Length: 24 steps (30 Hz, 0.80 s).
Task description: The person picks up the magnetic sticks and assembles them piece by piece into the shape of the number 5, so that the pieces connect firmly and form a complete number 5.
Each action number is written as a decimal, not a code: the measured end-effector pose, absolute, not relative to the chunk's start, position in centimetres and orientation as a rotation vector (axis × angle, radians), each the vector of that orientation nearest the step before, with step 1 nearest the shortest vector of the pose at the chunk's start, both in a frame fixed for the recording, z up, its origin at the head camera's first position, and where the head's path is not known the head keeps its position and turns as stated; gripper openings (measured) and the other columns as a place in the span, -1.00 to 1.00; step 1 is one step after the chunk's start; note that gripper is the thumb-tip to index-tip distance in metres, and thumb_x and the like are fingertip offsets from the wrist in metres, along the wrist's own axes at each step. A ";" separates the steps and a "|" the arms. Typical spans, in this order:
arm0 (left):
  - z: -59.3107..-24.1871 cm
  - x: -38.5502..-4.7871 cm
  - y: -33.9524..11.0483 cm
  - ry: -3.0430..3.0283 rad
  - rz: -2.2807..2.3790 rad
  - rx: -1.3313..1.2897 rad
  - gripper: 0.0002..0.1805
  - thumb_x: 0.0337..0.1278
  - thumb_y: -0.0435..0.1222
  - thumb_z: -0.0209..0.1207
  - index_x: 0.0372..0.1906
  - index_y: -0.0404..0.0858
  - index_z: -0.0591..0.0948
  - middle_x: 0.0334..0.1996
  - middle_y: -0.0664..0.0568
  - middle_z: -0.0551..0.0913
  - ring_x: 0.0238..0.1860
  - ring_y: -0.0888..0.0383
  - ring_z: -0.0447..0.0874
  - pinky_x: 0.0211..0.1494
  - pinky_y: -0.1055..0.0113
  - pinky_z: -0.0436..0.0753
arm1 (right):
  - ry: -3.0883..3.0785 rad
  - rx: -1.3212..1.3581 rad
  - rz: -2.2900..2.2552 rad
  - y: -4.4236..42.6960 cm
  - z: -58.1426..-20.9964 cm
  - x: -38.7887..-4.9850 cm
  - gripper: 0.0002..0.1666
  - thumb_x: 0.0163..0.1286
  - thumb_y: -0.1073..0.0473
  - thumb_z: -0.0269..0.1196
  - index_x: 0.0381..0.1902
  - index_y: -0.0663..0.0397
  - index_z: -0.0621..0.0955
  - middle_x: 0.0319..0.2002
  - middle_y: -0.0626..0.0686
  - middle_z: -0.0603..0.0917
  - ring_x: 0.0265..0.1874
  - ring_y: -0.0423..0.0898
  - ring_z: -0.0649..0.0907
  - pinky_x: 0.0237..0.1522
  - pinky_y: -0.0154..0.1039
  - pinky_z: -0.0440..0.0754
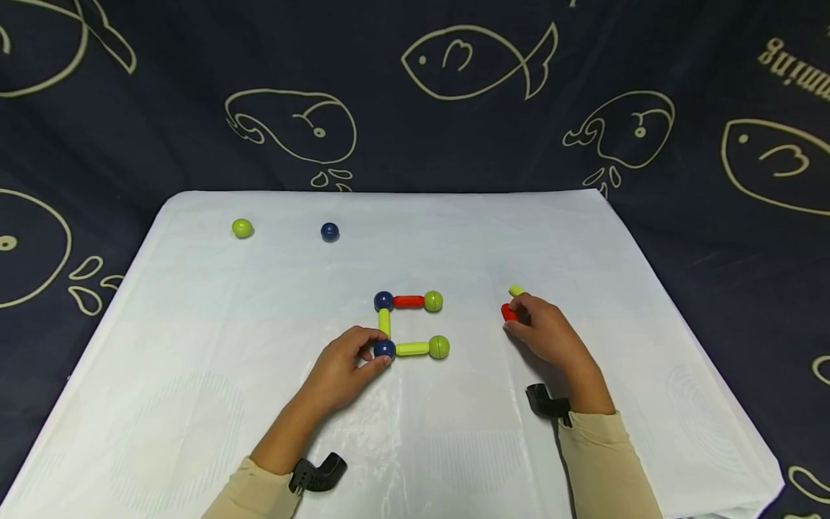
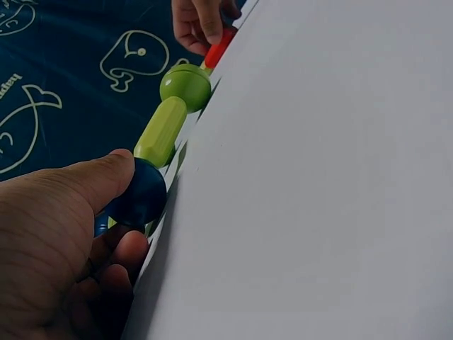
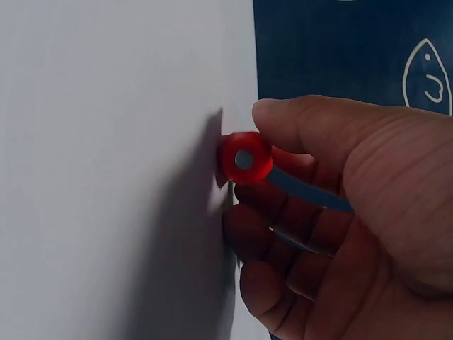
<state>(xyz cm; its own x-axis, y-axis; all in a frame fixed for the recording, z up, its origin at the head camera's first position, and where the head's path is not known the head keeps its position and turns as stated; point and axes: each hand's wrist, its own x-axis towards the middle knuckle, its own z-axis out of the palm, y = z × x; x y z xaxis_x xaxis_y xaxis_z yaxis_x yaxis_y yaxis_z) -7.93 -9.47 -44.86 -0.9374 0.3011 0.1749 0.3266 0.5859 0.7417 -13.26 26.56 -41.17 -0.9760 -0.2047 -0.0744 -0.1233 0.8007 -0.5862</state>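
My left hand (image 1: 344, 367) pinches a dark blue ball (image 1: 385, 350) between thumb and fingers. This ball is the near-left corner of a C-shaped magnetic-stick figure on the table. A yellow-green stick (image 1: 412, 349) runs right from it to a green ball (image 1: 439, 347). Another yellow-green stick (image 1: 385, 321) leads up to a second blue ball (image 1: 384, 300), where a red stick (image 1: 408, 302) joins a green ball (image 1: 433, 301). To the right, my right hand (image 1: 551, 335) pinches a loose red stick (image 3: 255, 159), its round silver tip facing the right wrist camera. A yellow-green stick (image 1: 516, 290) shows just beyond those fingers.
Towards the back left of the white-covered table (image 1: 454, 411) lie a loose green ball (image 1: 243, 228) and a loose blue ball (image 1: 330, 231). Behind the table hangs dark cloth (image 1: 389, 158) printed with fish and whales.
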 end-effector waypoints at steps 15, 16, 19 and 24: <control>-44.7 -7.8 -9.5 -2.760 -1.303 -0.545 -0.65 0.16 -0.22 0.39 0.04 -0.16 0.63 -0.24 0.20 0.57 -0.29 0.26 0.50 -0.24 0.33 0.52 | 2.830 -0.240 -0.930 26.1 -41.4 -13.2 -0.68 0.34 0.20 0.35 -0.03 0.21 0.54 -0.21 0.09 0.62 -0.22 0.01 0.56 -0.12 -0.05 0.51; -44.7 -7.8 -9.5 -2.761 -1.303 -0.543 -0.65 0.16 -0.22 0.39 0.04 -0.16 0.63 -0.24 0.20 0.57 -0.29 0.26 0.51 -0.24 0.33 0.53 | 2.831 -0.233 -0.927 26.0 -41.4 -13.2 -0.67 0.34 0.18 0.35 -0.03 0.20 0.53 -0.21 0.09 0.62 -0.21 0.01 0.56 -0.11 -0.06 0.51; -44.6 -7.8 -9.4 -2.765 -1.304 -0.540 -0.65 0.15 -0.23 0.39 0.03 -0.17 0.64 -0.25 0.19 0.56 -0.29 0.25 0.51 -0.24 0.33 0.52 | 2.838 -0.235 -0.921 26.0 -41.5 -13.2 -0.66 0.34 0.16 0.35 -0.04 0.19 0.52 -0.20 0.09 0.62 -0.21 0.02 0.56 -0.11 -0.05 0.50; -44.5 -7.8 -9.4 -2.769 -1.301 -0.537 -0.66 0.16 -0.22 0.39 0.03 -0.17 0.64 -0.26 0.19 0.56 -0.29 0.24 0.51 -0.24 0.33 0.52 | 2.859 -0.255 -0.907 26.0 -41.6 -13.2 -0.72 0.35 0.19 0.34 -0.09 0.15 0.51 -0.26 0.06 0.61 -0.25 0.00 0.56 -0.14 -0.06 0.50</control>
